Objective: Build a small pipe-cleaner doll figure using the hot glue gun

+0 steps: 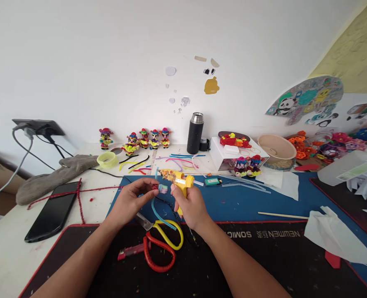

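Left hand [140, 194] pinches one small piece [163, 188]; right hand [191, 203] grips one glue gun [182, 181]. One scissors [160, 243] lies near; seven dolls [154, 140] stand far, five left, two right.

The light is soft and quite bright, spread rather evenly over the white wall [124, 62]; its source lies outside the frame. Shadows are faint and have soft edges. The black mat [195, 275], at the lower middle, appears dark. The flask [195, 136], above centre, carries a small metallic shine. The wide lens stretches the plastic bottle [347, 167] toward the right edge. Near the centre, the small piece [162, 189] lacks fine detail.
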`<state>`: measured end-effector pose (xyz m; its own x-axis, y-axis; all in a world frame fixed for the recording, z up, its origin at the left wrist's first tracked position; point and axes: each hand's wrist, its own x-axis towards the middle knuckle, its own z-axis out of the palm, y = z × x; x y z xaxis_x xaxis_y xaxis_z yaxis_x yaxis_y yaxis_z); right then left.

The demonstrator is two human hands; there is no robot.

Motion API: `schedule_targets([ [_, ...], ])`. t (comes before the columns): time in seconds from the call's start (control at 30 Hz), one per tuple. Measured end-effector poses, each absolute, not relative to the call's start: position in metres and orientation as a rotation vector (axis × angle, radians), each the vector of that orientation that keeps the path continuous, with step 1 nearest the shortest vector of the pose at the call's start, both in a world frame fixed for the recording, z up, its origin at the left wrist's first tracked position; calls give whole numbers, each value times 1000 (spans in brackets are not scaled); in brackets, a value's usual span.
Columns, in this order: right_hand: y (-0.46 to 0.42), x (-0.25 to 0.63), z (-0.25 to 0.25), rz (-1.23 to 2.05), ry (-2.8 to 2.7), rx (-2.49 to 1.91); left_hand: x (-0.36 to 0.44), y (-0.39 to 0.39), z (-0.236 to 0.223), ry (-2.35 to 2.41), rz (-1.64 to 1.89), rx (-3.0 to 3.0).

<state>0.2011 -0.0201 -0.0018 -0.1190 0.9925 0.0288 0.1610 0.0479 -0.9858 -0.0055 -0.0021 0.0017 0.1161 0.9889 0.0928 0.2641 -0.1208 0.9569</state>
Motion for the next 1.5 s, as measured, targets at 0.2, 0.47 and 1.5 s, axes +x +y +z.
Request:
schedule_targets([
  [0.2,-21,201,-2,1167,-1451,-1260,-6,-2,1,1272,1083,1543],
  [0.47,-21,201,-1,1155,-1458,-1269,-7,-2,0,1274,1089,1570],
  [1.5,-22,202,1,1113,-1495,-1299,-5,-2,1,1272,1105,1589],
])
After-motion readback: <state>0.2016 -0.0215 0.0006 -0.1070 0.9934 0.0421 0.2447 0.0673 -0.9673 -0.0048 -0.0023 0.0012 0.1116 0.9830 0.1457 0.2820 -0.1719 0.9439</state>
